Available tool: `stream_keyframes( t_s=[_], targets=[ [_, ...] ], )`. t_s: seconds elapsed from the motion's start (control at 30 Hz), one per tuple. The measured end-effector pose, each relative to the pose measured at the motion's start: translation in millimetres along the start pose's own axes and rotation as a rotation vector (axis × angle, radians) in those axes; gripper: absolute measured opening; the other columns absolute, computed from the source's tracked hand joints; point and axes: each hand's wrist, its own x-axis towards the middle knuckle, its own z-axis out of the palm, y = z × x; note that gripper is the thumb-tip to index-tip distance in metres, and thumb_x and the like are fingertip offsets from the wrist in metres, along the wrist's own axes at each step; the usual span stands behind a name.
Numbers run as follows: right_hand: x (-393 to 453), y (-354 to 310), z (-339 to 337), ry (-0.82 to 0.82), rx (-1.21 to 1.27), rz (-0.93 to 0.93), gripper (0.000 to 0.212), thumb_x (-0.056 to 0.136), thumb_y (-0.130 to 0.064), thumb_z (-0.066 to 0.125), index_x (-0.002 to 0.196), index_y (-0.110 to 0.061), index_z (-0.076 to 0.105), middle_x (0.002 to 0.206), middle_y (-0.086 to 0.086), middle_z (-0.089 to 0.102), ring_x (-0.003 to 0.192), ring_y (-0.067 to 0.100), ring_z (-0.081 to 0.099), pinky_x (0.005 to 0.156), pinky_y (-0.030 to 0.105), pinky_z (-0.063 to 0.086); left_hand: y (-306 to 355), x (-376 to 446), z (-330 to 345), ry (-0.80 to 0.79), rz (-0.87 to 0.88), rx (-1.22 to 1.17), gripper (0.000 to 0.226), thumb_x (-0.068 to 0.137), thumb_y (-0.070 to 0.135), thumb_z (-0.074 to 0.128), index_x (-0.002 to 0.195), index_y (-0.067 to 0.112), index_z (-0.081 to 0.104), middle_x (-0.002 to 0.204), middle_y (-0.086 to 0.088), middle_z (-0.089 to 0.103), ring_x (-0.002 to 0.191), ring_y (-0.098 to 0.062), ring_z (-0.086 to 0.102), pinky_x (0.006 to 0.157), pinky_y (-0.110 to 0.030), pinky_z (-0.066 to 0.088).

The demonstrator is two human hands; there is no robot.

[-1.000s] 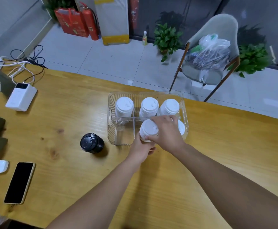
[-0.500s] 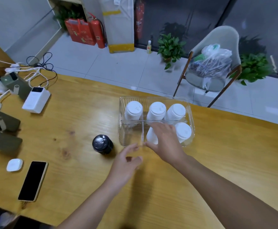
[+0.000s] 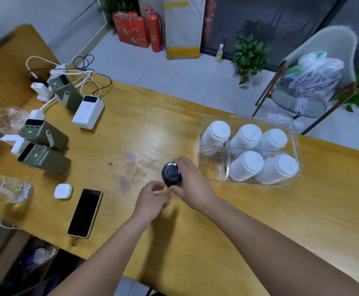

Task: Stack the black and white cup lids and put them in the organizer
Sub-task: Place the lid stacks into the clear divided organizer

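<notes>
We are at the black lids now — our right hand (image 3: 192,184) curls around the black lid stack (image 3: 171,174), fingers over its far side and thumb at its near edge, so the stack sits inside that grip on the table (image 3: 259,221), just short of the clear organizer (image 3: 206,167). Our left hand (image 3: 153,198) lies on the near side of the thumb, its fingers loosely curled; we cannot tell whether they touch the stack or hold anything. Beyond the right fingertips, five white lid stacks (image 3: 247,165) already fill the organizer except its near-left compartment, which looks free. By our judgement, the next move calls for lifting the black stack without letting the lids slide apart, then carrying it past the wall into that open compartment. How many lids the stack holds is hidden — the hand covers its right side, and the blur softens the edges.
</notes>
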Motion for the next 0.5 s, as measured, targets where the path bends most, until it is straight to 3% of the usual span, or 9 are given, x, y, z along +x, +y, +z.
stream_keyframes(
  t_s=[0.13,0.23,0.3,0.37,0.43,0.5],
  targets=[
    [14.3,2.9,16.4,-0.047,-0.063,0.089,0.100,0.091,-0.037,0.085,0.169,-0.023,0.024,0.175,0.001,0.024,0.154,0.026,0.040,0.113,0.044,0.052,3.9,27.1,0.9,-0.012,-0.006,-0.022,0.067,0.092,0.010,0.087,0.148,0.021,0.052,0.138,0.004,0.060,0.110,-0.011,0.070,0.081,-0.037,0.067],
    [18.1,1.5,24.5,-0.056,-0.075,0.119,0.091,0.095,-0.034,0.080,0.168,-0.026,0.026,0.172,0.001,0.027,0.149,0.028,0.045,0.106,0.047,0.056,0.2,42.1,-1.1,-0.049,0.004,0.073,0.081,0.088,0.013,0.088,0.157,0.021,0.047,0.136,-0.005,0.063,0.095,-0.015,0.070,0.074,-0.027,0.057],
    [17.7,1.2,28.7,-0.047,-0.045,0.125,0.084,0.098,-0.028,0.076,0.166,-0.025,0.028,0.166,0.001,0.032,0.142,0.029,0.051,0.102,0.048,0.057,-2.9,49.7,-2.5,-0.076,0.041,0.158,0.075,0.083,0.016,0.090,0.150,0.022,0.056,0.117,-0.004,0.064,0.084,-0.014,0.063,0.074,-0.025,0.051],
    [13.3,1.7,30.9,-0.029,-0.004,0.134,0.082,0.098,-0.025,0.076,0.165,-0.023,0.029,0.163,0.000,0.035,0.138,0.028,0.054,0.103,0.045,0.057,-3.9,51.7,-2.6,-0.099,0.094,0.196,0.054,0.083,0.012,0.090,0.131,0.021,0.068,0.100,-0.006,0.061,0.081,-0.019,0.055,0.072,-0.029,0.049],
    [3.7,1.7,32.4,-0.007,0.039,0.135,0.083,0.097,-0.023,0.078,0.165,-0.022,0.031,0.163,-0.001,0.036,0.139,0.025,0.053,0.107,0.038,0.053,-5.9,48.3,-3.0,-0.117,0.128,0.200,0.046,0.085,0.012,0.091,0.125,0.027,0.072,0.107,-0.010,0.069,0.083,-0.028,0.060,0.076,-0.036,0.056],
    [-12.1,3.2,33.7,0.033,0.079,0.125,0.082,0.096,-0.020,0.080,0.163,-0.021,0.034,0.160,-0.001,0.039,0.139,0.021,0.052,0.110,0.030,0.048,-9.0,42.5,-3.8,-0.136,0.140,0.172,0.054,0.087,0.014,0.092,0.133,0.030,0.070,0.121,-0.009,0.072,0.092,-0.028,0.068,0.084,-0.036,0.060]
  ],
)
